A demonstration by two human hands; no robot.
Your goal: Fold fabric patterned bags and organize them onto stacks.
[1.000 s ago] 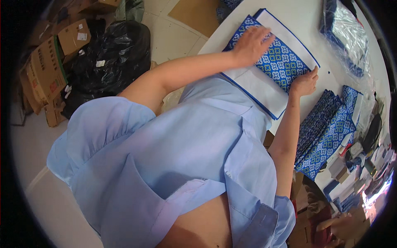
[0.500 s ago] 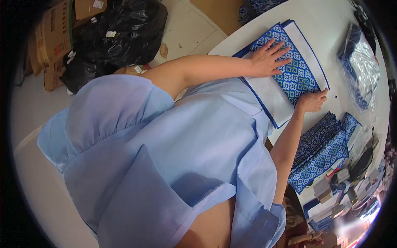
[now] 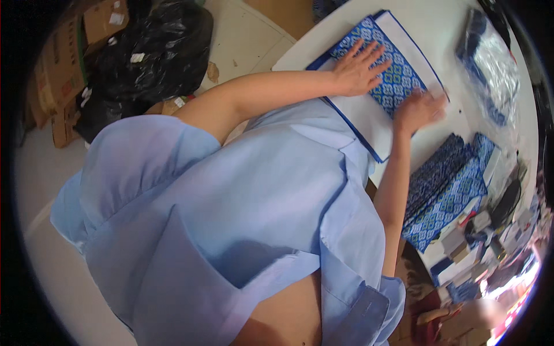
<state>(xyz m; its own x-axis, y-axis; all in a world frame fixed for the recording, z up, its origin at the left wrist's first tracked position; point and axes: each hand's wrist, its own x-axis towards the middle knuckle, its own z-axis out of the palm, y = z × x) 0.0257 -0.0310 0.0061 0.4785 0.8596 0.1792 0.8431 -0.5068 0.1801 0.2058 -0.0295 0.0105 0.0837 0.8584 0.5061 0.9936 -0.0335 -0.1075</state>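
Left hand: the left hand (image 3: 359, 68) lies flat, fingers spread, palm down on the blue patterned panel of the folded fabric piece (image 3: 384, 75); it presses, it grasps nothing.
Right hand: the right hand (image 3: 420, 109) rests at the 4 o'clock corner of the same piece, touching its edge; it is blurred, so whether it pinches the edge or only presses cannot be told.
Fabric piece: it lies flat on the white surface (image 3: 444, 34), at about 1 o'clock in the view, a white ground with a dark blue border and a blue-and-white geometric panel.
Handling, as a judgement: it looks light, thin and soft, likely to slide on the smooth surface and to crease or slip out of fold if lifted by one corner; flat palms hold it well, and two opposite edges or the bordered corners seem the safest places to take hold.
Stack: at 4 o'clock from the right hand, well apart, a pile of folded patterned cloths (image 3: 447, 190) in dark and bright blue lies overlapped.
Clear bag: at 2 o'clock from the hands, a transparent plastic bag (image 3: 490, 60) holds dark blue folded material; how many pieces cannot be told.
Small boxes: at 5 o'clock, past the stack, a clutter of small boxes (image 3: 467, 242); contents hidden.
Floor: at 9 to 10 o'clock, a full black plastic sack (image 3: 138, 52) and cardboard boxes (image 3: 57, 75); contents not visible.
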